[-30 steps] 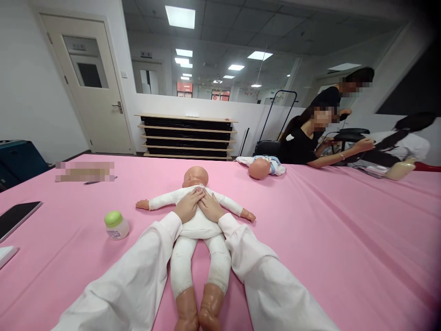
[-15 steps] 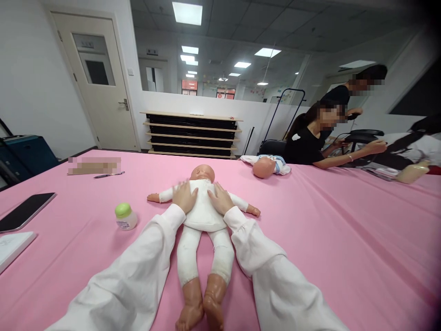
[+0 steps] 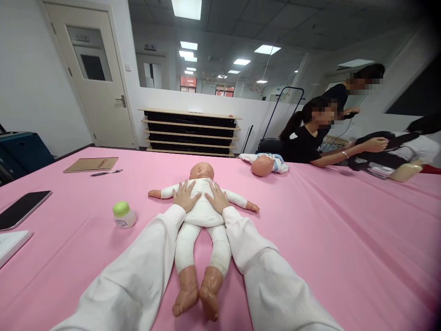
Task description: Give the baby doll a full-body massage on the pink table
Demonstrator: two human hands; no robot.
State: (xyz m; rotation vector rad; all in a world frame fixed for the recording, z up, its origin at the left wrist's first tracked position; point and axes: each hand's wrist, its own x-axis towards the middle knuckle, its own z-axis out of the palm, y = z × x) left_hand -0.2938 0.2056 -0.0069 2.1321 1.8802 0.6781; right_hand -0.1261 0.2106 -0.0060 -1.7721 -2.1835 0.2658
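A baby doll (image 3: 203, 218) with a white cloth body lies on the pink-covered table (image 3: 327, 239), its head away from me, arms spread and feet towards me. My left hand (image 3: 186, 196) rests flat on the left side of the doll's upper body, fingers spread. On the right side of the body lies my right hand (image 3: 217, 198), its fingers likewise spread and pointing towards the head. Neither hand grips anything. The doll's face is turned to one side. White sleeves cover both my forearms down to the wrists.
Left of the doll stands a jar with a green lid (image 3: 123, 214). Further left are a phone (image 3: 25, 209), a white box (image 3: 14, 243), a brown notebook (image 3: 91, 164) and a pen (image 3: 106, 173). A second doll (image 3: 262, 165) lies at the far edge; people (image 3: 310, 138) sit and stand beyond.
Both palms have slid slightly down and their fingers are more spread over the doll's body. The doll's feet have shifted up a little in view. One person's arm at the right has moved.
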